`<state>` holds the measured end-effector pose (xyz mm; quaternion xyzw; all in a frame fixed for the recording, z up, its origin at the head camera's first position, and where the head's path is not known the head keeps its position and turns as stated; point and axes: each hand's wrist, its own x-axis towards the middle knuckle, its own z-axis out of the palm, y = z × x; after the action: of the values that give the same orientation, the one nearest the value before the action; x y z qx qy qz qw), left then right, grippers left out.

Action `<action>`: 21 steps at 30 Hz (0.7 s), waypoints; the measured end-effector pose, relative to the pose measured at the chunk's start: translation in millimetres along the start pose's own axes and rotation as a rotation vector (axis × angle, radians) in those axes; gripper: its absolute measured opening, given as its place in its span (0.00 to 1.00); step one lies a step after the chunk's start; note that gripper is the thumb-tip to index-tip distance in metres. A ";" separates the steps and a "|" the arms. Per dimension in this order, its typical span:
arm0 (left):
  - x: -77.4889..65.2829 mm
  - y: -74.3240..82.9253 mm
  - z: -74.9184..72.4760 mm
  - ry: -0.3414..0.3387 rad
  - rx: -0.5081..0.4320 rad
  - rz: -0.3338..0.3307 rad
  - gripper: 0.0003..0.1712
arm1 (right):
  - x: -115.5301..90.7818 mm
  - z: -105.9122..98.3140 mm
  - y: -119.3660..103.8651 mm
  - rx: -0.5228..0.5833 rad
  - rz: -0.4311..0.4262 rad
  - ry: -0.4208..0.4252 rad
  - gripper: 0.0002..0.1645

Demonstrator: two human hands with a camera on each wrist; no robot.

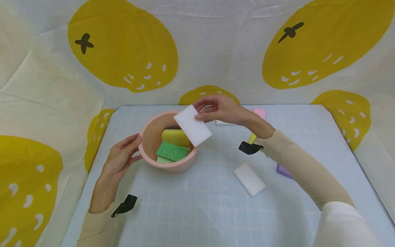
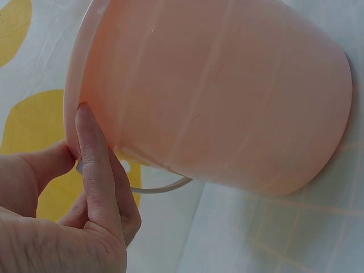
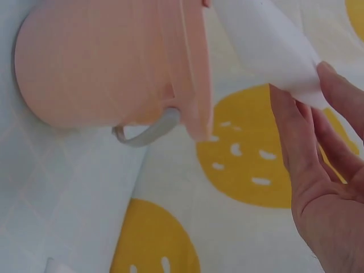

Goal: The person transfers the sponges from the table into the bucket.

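From the head, the right hand (image 1: pixel 220 111) pinches a white sponge (image 1: pixel 194 127) above a pink bucket (image 1: pixel 182 166) towards the counter (image 1: pixel 185 206)'s far-left corner; a yellow sponge (image 1: pixel 174 137) and green sponge (image 1: pixel 170 151) lie inside. From the left wrist, the left hand (image 2: pixel 91 233) pinches the bucket's rim (image 2: pixel 77 79). From the right wrist, a grey handle (image 3: pixel 151 134) joins the bucket.

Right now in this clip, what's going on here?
A person's right grip pinches a flat white rectangular sponge above a round pink plastic bucket, while the left grip holds its rim. Inside lie a yellow block-shaped sponge and a textured green rectangular sponge. Another white rectangular sponge lies on the pale blue gridded tabletop.
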<state>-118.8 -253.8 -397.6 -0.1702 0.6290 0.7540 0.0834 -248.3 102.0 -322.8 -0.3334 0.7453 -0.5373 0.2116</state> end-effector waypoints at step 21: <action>-0.8 -0.5 1.0 -0.007 -0.007 0.013 0.34 | 44.0 38.1 11.5 -0.156 -0.130 -0.052 0.21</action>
<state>-118.0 -252.7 -397.6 -0.1640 0.6272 0.7572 0.0801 -256.0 47.3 -344.3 -0.4103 0.7560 -0.4813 0.1688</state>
